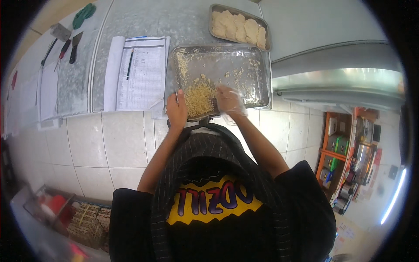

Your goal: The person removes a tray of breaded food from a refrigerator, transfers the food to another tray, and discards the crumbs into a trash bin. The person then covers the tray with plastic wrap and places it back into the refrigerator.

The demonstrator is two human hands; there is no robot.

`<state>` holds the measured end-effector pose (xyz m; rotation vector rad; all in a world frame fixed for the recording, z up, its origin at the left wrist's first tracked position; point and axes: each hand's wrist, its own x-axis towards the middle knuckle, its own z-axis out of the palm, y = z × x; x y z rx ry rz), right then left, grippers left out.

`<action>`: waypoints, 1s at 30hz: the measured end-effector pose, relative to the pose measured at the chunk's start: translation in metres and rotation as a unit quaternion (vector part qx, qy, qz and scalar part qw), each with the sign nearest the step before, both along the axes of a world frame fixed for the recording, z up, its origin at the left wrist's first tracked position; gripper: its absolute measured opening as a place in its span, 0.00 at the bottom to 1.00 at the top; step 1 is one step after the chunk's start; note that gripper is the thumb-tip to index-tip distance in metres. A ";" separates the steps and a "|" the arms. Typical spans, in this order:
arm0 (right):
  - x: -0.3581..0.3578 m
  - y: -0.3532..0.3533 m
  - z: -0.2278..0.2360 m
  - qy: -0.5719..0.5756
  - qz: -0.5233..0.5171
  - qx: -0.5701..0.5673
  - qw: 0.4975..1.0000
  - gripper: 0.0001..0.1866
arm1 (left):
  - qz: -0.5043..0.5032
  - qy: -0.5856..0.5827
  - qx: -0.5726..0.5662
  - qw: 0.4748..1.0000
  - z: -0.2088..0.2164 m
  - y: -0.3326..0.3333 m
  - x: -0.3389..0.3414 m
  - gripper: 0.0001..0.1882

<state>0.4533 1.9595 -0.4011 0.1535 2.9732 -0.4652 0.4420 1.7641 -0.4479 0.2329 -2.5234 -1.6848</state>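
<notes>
A rectangular metal tray (pixel 263 65) lies on the metal worktop in front of me. Pale yellow crumbs (pixel 199 97) are heaped in its near left part, with more scattered along the far left and right sides. Bare, my left hand (pixel 176 109) grips the tray's left rim close to the near corner, thumb over the edge. My right hand (pixel 230 100) wears a clear plastic glove and is inside the tray, just right of the heap. Its fingers are curled in, and whatever they hold, if anything, is hidden. Beyond the tray, a smaller metal tray (pixel 267 27) carries several pale crumb-coated pieces (pixel 238 26).
Left of the crumb tray lie printed sheets (pixel 150 83) with a dark pencil (pixel 130 64) on top. Farther left are a scraper (pixel 75 48), a screwdriver (pixel 62 54) and a green cloth (pixel 84 16). An orange shelf unit (pixel 336 148) stands at the right.
</notes>
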 end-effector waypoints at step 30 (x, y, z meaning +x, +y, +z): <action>-0.116 0.119 0.015 0.124 0.568 -0.021 0.813 0.22 | 0.249 0.039 0.096 0.963 -0.078 0.113 0.112 0.22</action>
